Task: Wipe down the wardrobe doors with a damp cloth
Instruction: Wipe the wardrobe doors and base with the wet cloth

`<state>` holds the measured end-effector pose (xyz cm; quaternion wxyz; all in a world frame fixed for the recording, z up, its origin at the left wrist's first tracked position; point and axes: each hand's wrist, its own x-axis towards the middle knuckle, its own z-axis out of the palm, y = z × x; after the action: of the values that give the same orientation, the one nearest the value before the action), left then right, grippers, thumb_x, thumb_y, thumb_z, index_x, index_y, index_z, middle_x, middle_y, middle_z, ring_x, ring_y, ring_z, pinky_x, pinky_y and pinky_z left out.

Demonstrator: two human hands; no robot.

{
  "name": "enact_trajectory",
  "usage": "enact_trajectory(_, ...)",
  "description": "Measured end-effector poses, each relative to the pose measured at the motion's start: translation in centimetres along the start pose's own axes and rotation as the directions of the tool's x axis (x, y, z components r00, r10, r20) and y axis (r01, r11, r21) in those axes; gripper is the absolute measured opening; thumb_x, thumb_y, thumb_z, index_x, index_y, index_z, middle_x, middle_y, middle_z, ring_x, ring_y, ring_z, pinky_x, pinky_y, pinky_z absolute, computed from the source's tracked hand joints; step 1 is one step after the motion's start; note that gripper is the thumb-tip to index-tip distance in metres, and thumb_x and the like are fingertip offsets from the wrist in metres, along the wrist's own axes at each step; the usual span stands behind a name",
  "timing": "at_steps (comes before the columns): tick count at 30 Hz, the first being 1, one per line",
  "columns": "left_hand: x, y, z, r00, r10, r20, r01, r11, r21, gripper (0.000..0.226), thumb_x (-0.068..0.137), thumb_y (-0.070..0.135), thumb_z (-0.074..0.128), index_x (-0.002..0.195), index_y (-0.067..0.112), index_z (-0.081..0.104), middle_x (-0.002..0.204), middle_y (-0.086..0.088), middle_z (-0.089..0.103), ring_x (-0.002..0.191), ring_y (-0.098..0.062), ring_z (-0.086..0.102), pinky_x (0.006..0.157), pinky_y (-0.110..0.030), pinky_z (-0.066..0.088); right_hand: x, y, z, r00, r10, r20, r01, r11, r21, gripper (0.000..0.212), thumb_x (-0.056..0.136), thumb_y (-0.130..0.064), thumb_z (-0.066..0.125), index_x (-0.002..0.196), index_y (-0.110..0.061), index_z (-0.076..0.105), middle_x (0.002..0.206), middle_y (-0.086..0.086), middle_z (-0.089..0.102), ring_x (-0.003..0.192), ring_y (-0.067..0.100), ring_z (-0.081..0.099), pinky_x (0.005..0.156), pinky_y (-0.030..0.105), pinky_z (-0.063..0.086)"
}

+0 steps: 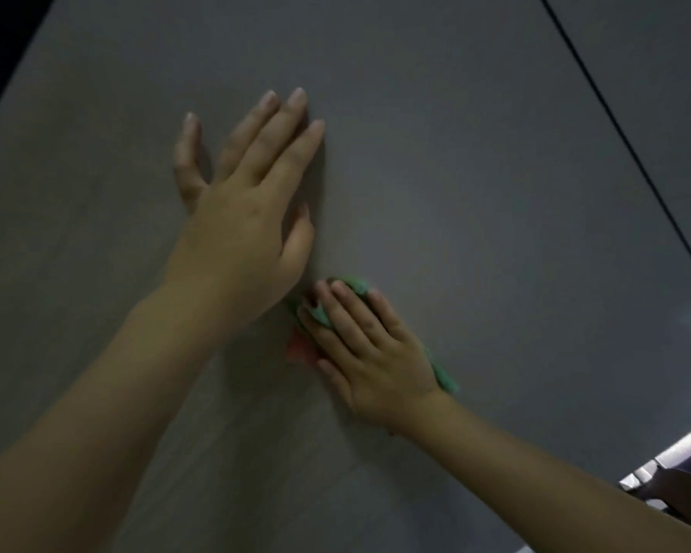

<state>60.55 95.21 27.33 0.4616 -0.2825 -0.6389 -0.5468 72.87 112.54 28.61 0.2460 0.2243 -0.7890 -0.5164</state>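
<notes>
Just hands (pixel 248 217), cloth (pixel 354 287), grey door (pixel 455 153), dark seam (pixel 623 141).

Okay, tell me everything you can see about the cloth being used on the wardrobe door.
The cloth is soft, bunched fabric, mostly green with a pink-red patch at its lower left. The right hand presses it flat against the grey wardrobe door, covering most of it, so only edges peek out past the fingertips, beside the thumb and near the wrist. It lies just below the left hand. Dampness cannot be judged.

Grey wardrobe door (pixel 435 153) — green cloth (pixel 356 287) and both hands pressed flat.
</notes>
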Motion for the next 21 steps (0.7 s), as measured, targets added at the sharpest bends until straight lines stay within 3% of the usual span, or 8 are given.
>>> enact_trajectory(2, 0.0, 0.0, -0.1, 1.0, -0.013, -0.02, 0.013, 1.0, -0.017, 0.056, 0.082, 0.018, 0.051, 0.138, 0.012, 0.049, 0.15, -0.005, 0.038, 0.14, -0.017, 0.029, 0.111, -0.053, 0.005, 0.1, 1.4, -0.4, 1.0, -0.01, 0.008, 0.01, 1.0, -0.023, 0.05, 0.099, -0.033, 0.034, 0.145, -0.013, 0.032, 0.153, 0.009, 0.025, 0.146, 0.022, 0.011, 0.12, 0.039, 0.007)
enact_trajectory(4, 0.2, 0.0, -0.5, 1.0, -0.007, -0.027, 0.007, 0.999, -0.035, 0.055, 0.081, 0.018, 0.05, 0.135, 0.012, 0.051, 0.148, -0.005, 0.042, 0.138, -0.016, 0.034, 0.111, -0.05, 0.005, 1.6, 3.8, -1.4, 0.991, 0.113, -0.071, -0.114, 0.993, -0.009, 0.052, 0.098, -0.032, 0.037, 0.144, -0.01, 0.032, 0.151, 0.013, 0.029, 0.146, 0.025, 0.014, 0.119, 0.039, 0.01)
enact_trajectory(9, 0.6, -1.6, -1.9, 1.0, -0.024, 0.003, 0.024, 0.999, -0.028, 0.055, 0.082, 0.022, 0.045, 0.135, 0.013, 0.051, 0.146, -0.004, 0.044, 0.137, -0.018, 0.036, 0.109, -0.055, 0.007, 8.6, 8.2, -3.4, 0.83, 0.51, -0.225, -0.517, 0.855, 0.031, 0.055, 0.099, -0.029, 0.035, 0.145, 0.0, 0.03, 0.15, 0.028, 0.026, 0.141, 0.04, 0.02, 0.117, 0.047, 0.008)
enact_trajectory(11, 0.6, -2.1, -2.1, 1.0, -0.026, 0.012, 0.027, 0.999, -0.038, 0.055, 0.082, 0.021, 0.045, 0.136, 0.014, 0.05, 0.146, -0.001, 0.044, 0.137, -0.014, 0.036, 0.111, -0.053, 0.005, 9.8, 6.8, -3.0, 0.8, 0.556, -0.227, -0.559, 0.827, 0.058, 0.057, 0.097, -0.028, 0.038, 0.145, 0.002, 0.029, 0.151, 0.028, 0.025, 0.141, 0.041, 0.019, 0.118, 0.047, 0.006)
enact_trajectory(13, 0.6, -2.2, -2.1, 1.0, -0.019, 0.014, 0.02, 0.998, -0.058, 0.056, 0.082, 0.02, 0.045, 0.137, 0.015, 0.048, 0.146, 0.0, 0.043, 0.137, -0.012, 0.035, 0.112, -0.049, 0.004, 9.4, 3.9, -2.1, 0.88, 0.427, -0.21, -0.415, 0.904, 0.101, 0.057, 0.093, -0.027, 0.048, 0.142, 0.001, 0.036, 0.148, 0.025, 0.032, 0.139, 0.039, 0.022, 0.118, 0.044, 0.005)
enact_trajectory(15, 0.7, -2.1, -2.2, 1.0, -0.02, 0.025, 0.021, 0.997, -0.068, 0.056, 0.083, 0.02, 0.043, 0.138, 0.015, 0.047, 0.147, 0.0, 0.042, 0.139, -0.012, 0.032, 0.113, -0.047, 0.004, 8.4, 1.2, -1.2, 0.965, 0.198, -0.171, -0.183, 0.978, 0.096, 0.054, 0.089, -0.024, 0.058, 0.137, -0.002, 0.046, 0.146, 0.018, 0.037, 0.138, 0.033, 0.027, 0.119, 0.042, 0.009)
enact_trajectory(17, 0.8, -2.0, -2.2, 0.999, -0.041, 0.018, 0.042, 0.996, -0.073, 0.056, 0.083, 0.021, 0.041, 0.139, 0.014, 0.046, 0.148, -0.001, 0.041, 0.14, -0.013, 0.031, 0.114, -0.048, 0.005, 7.9, 0.3, -0.9, 0.989, 0.081, -0.124, -0.071, 0.994, 0.082, 0.051, 0.091, -0.028, 0.056, 0.137, -0.006, 0.048, 0.147, 0.012, 0.032, 0.139, 0.028, 0.029, 0.119, 0.041, 0.013)
enact_trajectory(21, 0.1, -0.2, -1.7, 0.99, -0.124, -0.069, 0.116, 0.987, -0.112, 0.052, 0.08, 0.02, 0.043, 0.13, 0.011, 0.055, 0.141, -0.009, 0.048, 0.134, -0.022, 0.038, 0.111, -0.047, 0.017, 7.0, 2.9, -3.0, 0.997, -0.011, -0.071, 0.025, 0.978, 0.205, 0.05, 0.097, -0.029, 0.04, 0.142, -0.009, 0.038, 0.149, 0.01, 0.028, 0.142, 0.024, 0.022, 0.119, 0.043, 0.015)
